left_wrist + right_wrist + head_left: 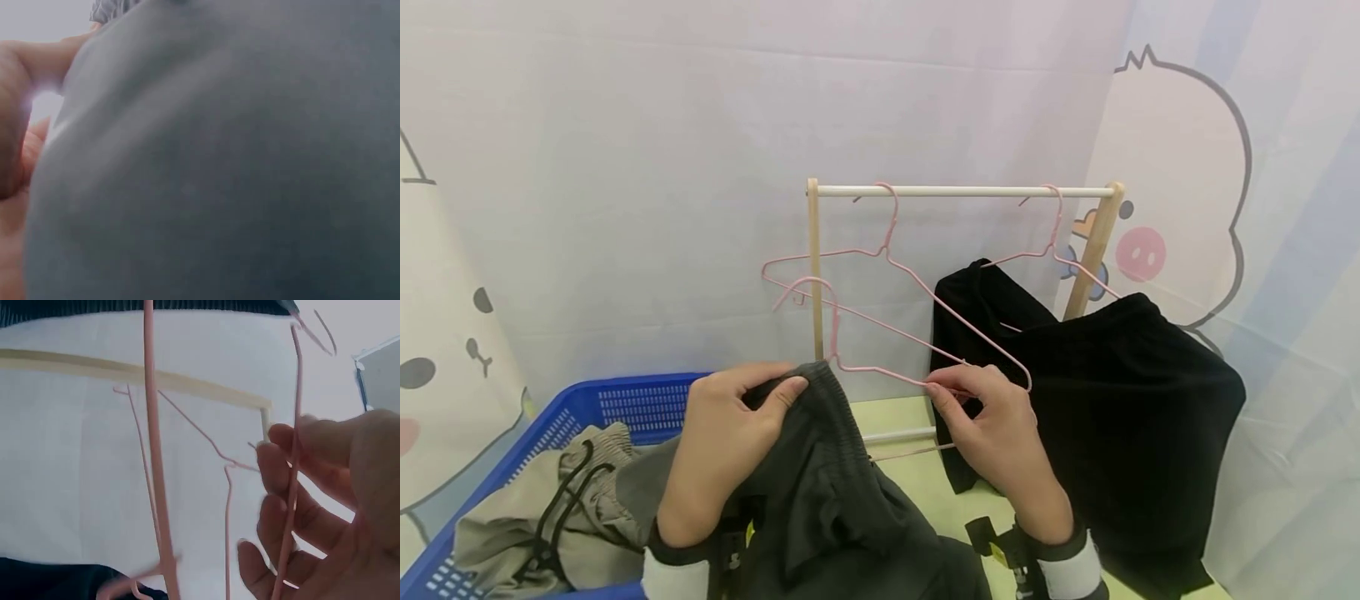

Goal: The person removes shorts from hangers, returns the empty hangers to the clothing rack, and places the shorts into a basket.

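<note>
Between finger and thumb, my left hand (pixel 730 437) pinches the elastic waistband of dark grey pants (pixel 827 467). The same cloth (pixel 219 162) fills most of the left wrist view. My right hand (pixel 996 417) holds a pink wire hanger (pixel 880 369) by its right shoulder, with thumb and curled fingers around the wire. The hanger's hook stands up to the left, and its left end is hidden behind the waistband. In the right wrist view the held hanger (pixel 292 487) passes between the fingers, and the pants' waistband (pixel 187 305) runs along the top.
Behind the hands stands a rack with a white rail (pixel 970 192). From it hang a bare pink hanger (pixel 955 312) and another carrying black pants (pixel 1105 400). On the left, a blue basket (pixel 587 396) holds beige drawstring pants (pixel 587 500). The tabletop (pixel 902 412) is pale green.
</note>
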Demonstrator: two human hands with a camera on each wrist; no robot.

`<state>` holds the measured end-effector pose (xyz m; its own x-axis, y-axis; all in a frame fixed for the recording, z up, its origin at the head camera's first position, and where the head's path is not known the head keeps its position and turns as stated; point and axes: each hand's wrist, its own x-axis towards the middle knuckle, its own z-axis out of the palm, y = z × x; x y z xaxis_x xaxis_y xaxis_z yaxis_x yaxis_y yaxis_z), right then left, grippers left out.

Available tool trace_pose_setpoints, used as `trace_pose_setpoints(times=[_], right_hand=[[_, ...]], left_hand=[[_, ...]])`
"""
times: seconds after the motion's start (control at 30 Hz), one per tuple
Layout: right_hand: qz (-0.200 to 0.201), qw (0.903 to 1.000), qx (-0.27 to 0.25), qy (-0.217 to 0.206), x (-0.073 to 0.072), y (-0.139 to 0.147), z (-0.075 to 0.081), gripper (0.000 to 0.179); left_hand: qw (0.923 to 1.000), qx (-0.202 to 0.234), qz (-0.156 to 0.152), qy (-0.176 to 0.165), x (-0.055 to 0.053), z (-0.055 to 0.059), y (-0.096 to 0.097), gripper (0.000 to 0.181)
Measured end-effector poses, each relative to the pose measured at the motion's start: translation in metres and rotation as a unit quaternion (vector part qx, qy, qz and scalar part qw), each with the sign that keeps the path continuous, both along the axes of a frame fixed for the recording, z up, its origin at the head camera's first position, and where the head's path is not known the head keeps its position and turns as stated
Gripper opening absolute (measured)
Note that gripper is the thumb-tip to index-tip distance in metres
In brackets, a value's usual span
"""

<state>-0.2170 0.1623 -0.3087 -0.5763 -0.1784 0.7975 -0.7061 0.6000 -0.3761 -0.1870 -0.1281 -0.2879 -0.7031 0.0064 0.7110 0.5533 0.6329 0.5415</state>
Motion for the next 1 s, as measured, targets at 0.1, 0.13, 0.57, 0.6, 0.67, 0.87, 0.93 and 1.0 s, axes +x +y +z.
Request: trace_pose_setpoints(times=[0.1, 0.13, 0.57, 0.6, 0.67, 0.87, 0.93, 1.0], right_hand=[[0.011, 0.9997, 0.008, 0.022, 0.0, -0.006, -0.002, 0.007], [0.013, 0.9995, 0.008, 0.027, 0.0, -0.008, -0.003, 0.007], [0.002, 1.0, -0.002, 0.004, -0.002, 0.0, -0.001, 0.008], [-0.001, 1.0, -0.002, 0.001, -0.001, 0.001, -0.001, 0.008], [-0.003, 1.0, -0.006, -0.001, -0.001, 0.004, 0.0, 0.007], [-0.015, 0.9998, -0.016, -0.002, -0.001, 0.012, 0.002, 0.007], [-0.023, 0.9996, -0.017, -0.001, -0.001, 0.015, 0.003, 0.007], [-0.029, 0.9994, -0.018, -0.001, -0.001, 0.019, 0.004, 0.006]], left_hand=[[0.9998, -0.007, -0.015, -0.008, -0.003, -0.001, 0.006, 0.017], [0.9998, -0.007, -0.015, -0.008, -0.003, -0.001, 0.007, 0.017], [0.9993, -0.014, -0.033, -0.015, -0.007, -0.003, 0.008, 0.017], [0.9991, -0.014, -0.036, -0.016, -0.008, -0.003, 0.009, 0.017], [0.9989, -0.015, -0.041, -0.018, -0.008, -0.003, 0.01, 0.016], [0.9988, -0.017, -0.039, -0.025, -0.009, -0.003, 0.01, 0.016], [0.9988, -0.018, -0.035, -0.027, -0.009, -0.004, 0.01, 0.017], [0.9988, -0.022, -0.031, -0.031, -0.009, -0.004, 0.008, 0.018]])
